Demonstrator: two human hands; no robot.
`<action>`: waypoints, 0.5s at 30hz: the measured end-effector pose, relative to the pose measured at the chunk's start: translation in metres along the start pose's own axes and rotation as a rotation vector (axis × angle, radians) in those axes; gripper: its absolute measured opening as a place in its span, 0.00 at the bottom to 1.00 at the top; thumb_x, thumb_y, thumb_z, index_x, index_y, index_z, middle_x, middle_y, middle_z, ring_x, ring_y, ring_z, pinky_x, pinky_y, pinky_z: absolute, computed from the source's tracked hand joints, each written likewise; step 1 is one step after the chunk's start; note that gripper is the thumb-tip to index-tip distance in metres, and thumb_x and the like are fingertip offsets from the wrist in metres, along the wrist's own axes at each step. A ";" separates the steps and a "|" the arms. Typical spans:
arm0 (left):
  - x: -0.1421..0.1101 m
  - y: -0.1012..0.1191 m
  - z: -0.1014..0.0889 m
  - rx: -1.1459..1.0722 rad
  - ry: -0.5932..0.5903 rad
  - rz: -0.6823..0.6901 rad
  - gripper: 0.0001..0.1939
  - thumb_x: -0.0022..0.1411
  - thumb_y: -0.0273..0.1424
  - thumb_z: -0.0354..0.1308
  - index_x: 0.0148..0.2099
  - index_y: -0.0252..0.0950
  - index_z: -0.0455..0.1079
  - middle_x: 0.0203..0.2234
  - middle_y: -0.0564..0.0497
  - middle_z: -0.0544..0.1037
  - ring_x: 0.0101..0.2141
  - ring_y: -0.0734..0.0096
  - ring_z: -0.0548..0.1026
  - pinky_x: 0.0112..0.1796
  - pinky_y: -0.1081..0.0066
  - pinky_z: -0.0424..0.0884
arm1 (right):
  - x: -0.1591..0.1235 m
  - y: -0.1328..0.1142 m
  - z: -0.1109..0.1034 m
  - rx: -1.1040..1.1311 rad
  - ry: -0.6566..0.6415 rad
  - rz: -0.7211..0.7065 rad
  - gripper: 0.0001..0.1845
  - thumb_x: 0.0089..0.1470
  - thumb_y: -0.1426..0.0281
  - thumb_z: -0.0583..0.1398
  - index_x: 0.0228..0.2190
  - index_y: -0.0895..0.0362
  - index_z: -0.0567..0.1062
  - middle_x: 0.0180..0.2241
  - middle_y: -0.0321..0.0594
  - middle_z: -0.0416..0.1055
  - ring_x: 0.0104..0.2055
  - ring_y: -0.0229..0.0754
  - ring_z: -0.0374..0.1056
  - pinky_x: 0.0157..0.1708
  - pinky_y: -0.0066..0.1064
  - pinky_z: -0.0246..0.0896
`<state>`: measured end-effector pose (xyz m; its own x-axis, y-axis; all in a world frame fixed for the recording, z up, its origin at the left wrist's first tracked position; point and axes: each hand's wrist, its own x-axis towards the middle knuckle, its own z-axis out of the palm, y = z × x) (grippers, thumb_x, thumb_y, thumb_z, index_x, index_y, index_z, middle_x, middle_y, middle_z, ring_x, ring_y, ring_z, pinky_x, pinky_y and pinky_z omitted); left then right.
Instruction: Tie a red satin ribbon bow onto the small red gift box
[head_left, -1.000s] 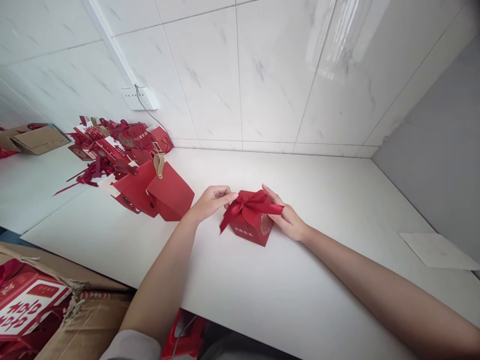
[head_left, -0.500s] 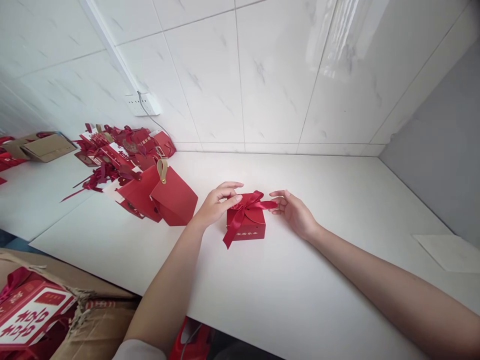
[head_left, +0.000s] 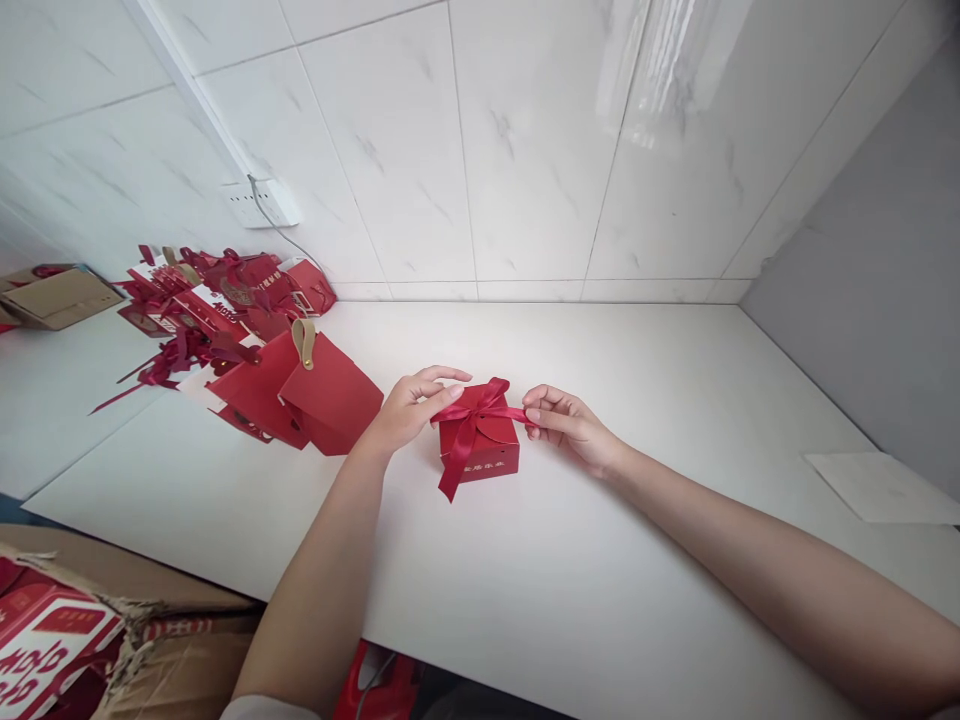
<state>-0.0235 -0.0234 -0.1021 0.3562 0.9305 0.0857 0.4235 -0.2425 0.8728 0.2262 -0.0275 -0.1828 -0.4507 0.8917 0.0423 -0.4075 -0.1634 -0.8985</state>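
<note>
A small red gift box with pale lettering on its front stands on the white table. A red satin ribbon is tied in a bow on its top, one tail hanging down the front. My right hand, at the box's right, pinches the ribbon's right end between thumb and fingers. At the box's left upper edge, my left hand has its thumb and bent fingers at the bow's left side, with the index finger stretched out above. The ribbon there is partly hidden by the hand.
Red gift boxes and bags with ribbons and tan handles crowd the table's left. Behind them is a brown carton. An open cardboard box of red packages stands at lower left. A white sheet lies at right; a tiled wall rises behind.
My right hand has closed on the ribbon's right end and pulls it straight. My left hand stays at the bow's left side. The whole view has shifted slightly.
</note>
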 end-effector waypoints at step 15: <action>0.000 0.003 0.010 -0.031 -0.067 -0.050 0.25 0.56 0.45 0.62 0.17 0.34 0.63 0.51 0.46 0.74 0.43 0.61 0.75 0.43 0.64 0.70 | -0.010 -0.012 0.027 -0.225 0.013 -0.197 0.14 0.53 0.60 0.66 0.38 0.54 0.73 0.27 0.33 0.68 0.29 0.37 0.65 0.34 0.33 0.63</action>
<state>-0.0136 -0.0269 -0.1044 0.3903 0.9206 0.0099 0.4168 -0.1863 0.8897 0.2143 -0.0460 -0.1606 -0.3699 0.9024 0.2211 -0.2989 0.1098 -0.9479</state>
